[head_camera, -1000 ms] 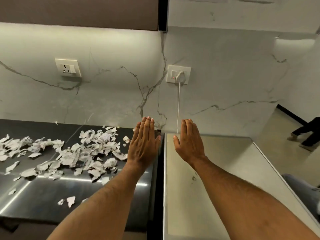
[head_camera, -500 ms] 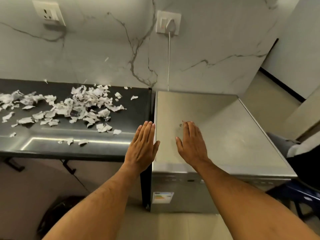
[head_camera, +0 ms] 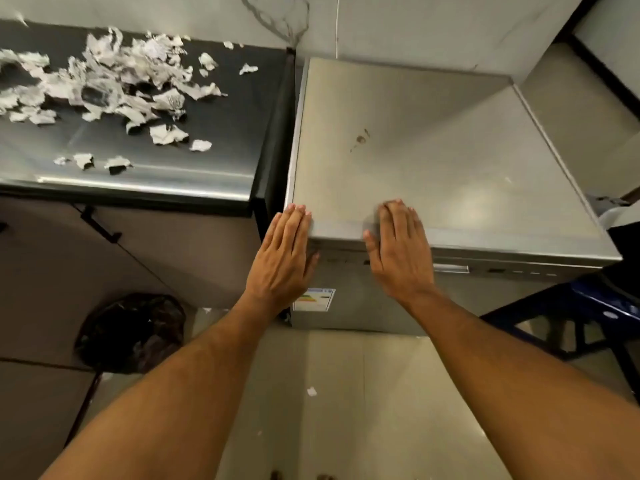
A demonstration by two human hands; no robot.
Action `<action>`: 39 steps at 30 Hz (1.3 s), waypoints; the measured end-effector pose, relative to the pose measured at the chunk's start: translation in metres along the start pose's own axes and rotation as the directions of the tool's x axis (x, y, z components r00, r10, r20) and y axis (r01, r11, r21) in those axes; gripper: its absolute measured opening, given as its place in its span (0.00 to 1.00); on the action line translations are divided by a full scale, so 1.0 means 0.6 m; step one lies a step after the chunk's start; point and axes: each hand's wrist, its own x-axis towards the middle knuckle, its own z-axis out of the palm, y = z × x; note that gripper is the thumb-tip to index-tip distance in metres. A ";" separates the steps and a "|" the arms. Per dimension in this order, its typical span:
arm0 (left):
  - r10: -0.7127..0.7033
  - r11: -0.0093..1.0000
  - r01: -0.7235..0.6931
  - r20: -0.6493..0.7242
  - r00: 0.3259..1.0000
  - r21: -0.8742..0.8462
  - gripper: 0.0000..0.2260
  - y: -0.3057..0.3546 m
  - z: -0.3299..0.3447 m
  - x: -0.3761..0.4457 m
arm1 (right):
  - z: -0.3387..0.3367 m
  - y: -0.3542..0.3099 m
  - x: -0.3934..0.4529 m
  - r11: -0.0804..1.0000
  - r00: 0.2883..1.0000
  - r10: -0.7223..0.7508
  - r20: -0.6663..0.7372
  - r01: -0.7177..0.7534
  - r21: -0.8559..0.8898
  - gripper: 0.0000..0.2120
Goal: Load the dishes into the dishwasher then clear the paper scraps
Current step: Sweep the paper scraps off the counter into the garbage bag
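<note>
Both hands have drawn back toward the person since half a second ago, from the middle of the appliance top to its front edge, and the view has tipped further down so that more floor now shows. At this moment the left hand [head_camera: 282, 258] is flat, fingers straight and pressed together, with its fingertips at the front left corner of the silver dishwasher [head_camera: 433, 161]. Its palm hangs in front of the machine's face. The right hand [head_camera: 398, 251] is likewise flat and holds nothing, fingers straight and close together, fingertips lying over the front lip of the dishwasher's top — whether they press on the metal or float just above it cannot be told, as that hand is blurred. The hands are near each other but apart.

The dishwasher's door is closed; a slim handle slot [head_camera: 450, 269] runs along its front panel to the right of the right hand, and a coloured energy label [head_camera: 315, 299] is stuck lower down, between the two wrists. No dishes are in view.

Just to the left of the dishwasher stands a dark glossy counter [head_camera: 214, 140], and across its back and left part lies a loose spread of torn white paper scraps [head_camera: 114, 84]. One small scrap [head_camera: 311, 391] lies on the pale tiled floor [head_camera: 346, 393] — between the forearms. A black bag-lined bin [head_camera: 131, 332] sits on the floor under the counter.
</note>
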 end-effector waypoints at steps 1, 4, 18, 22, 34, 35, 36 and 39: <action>-0.012 1.000 0.012 -0.019 1.000 -0.012 0.33 0.003 0.003 -0.003 | 0.005 0.002 -0.004 1.000 1.000 -0.017 -0.023 0.017 0.000 0.26; -0.031 0.999 0.029 -0.094 0.995 -0.018 0.34 0.013 0.018 -0.003 | 0.024 0.017 -0.025 0.999 0.998 -0.042 -0.055 0.041 -0.028 0.28; -0.043 0.999 0.031 -0.328 0.944 -0.042 0.38 0.016 0.083 -0.013 | 0.107 0.018 -0.066 0.996 0.932 -0.058 -0.359 0.028 -0.087 0.41; -0.039 0.996 0.009 -0.349 0.936 -0.087 0.38 0.011 0.085 -0.014 | 0.114 0.009 -0.063 0.995 0.915 -0.021 -0.404 -0.018 -0.093 0.42; -0.023 0.995 -0.020 -0.420 0.907 -0.097 0.36 0.004 0.093 -0.013 | 0.112 -0.025 -0.070 0.989 0.905 0.072 -0.418 -0.118 -0.085 0.46; -0.026 0.996 -0.014 -0.419 0.907 -0.093 0.36 0.005 0.094 -0.012 | 0.111 -0.027 -0.070 0.989 0.904 0.078 -0.419 -0.123 -0.082 0.46; -0.032 0.996 -0.007 -0.418 0.908 -0.091 0.36 0.007 0.096 -0.012 | 0.110 -0.028 -0.070 0.989 0.904 0.079 -0.420 -0.123 -0.078 0.46; -0.041 0.997 0.007 -0.431 0.902 -0.079 0.36 0.013 0.097 -0.011 | 0.109 -0.026 -0.073 0.992 0.902 0.072 -0.426 -0.111 -0.066 0.45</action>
